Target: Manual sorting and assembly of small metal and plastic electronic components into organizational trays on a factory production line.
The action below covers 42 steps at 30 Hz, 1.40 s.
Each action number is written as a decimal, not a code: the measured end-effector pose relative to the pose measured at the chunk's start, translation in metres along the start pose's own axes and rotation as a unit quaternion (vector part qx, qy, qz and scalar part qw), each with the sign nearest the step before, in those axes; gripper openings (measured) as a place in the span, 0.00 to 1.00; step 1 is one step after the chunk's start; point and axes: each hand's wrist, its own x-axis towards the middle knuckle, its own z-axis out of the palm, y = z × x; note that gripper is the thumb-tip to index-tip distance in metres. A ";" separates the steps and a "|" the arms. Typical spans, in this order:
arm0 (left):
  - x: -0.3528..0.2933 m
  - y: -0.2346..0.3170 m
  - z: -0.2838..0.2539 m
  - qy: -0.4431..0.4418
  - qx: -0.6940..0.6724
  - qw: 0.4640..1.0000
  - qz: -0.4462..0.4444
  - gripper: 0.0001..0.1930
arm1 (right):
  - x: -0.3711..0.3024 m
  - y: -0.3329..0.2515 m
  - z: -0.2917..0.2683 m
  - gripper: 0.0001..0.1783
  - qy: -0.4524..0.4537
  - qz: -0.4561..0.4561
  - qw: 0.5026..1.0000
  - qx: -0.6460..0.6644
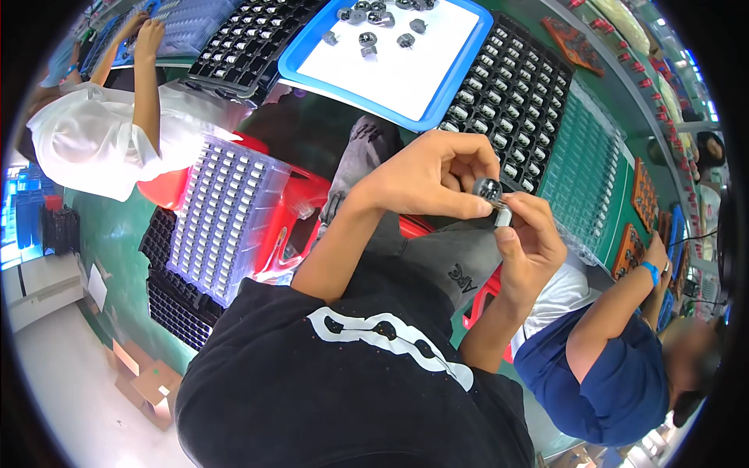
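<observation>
Part [488,189] is probably light, stiff, slickish, so hold its sides. Your left grip [433,175] pinches it, right grip [530,246] the white piece [503,218] at its 5 o'clock.

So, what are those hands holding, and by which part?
The left hand holds a dark round part by its side; the right hand holds a white piece between thumb and finger, exact spot unclear.

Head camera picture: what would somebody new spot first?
Probably the bright blue-rimmed tray at the top, with dark round parts scattered across its white inside. Next, just right of the middle, the person's left hand holds a shiny dark piece and the right hand a small pale piece.
</observation>
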 end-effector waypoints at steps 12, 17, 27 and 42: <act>-0.001 -0.011 0.000 -0.104 -0.180 0.978 0.007 0.13 | 0.008 -0.009 0.011 0.27 0.010 -0.141 0.988 -0.066; -0.003 -0.006 0.001 -0.114 -0.168 0.979 0.008 0.13 | 0.007 -0.013 0.016 0.28 -0.003 -0.169 0.980 -0.107; -0.004 -0.007 0.004 -0.108 -0.157 0.981 0.020 0.12 | 0.002 -0.014 0.012 0.27 -0.034 -0.198 0.969 -0.146; 0.000 -0.006 -0.002 -0.128 -0.155 0.980 -0.011 0.19 | 0.007 -0.018 0.018 0.25 0.004 -0.216 0.957 -0.195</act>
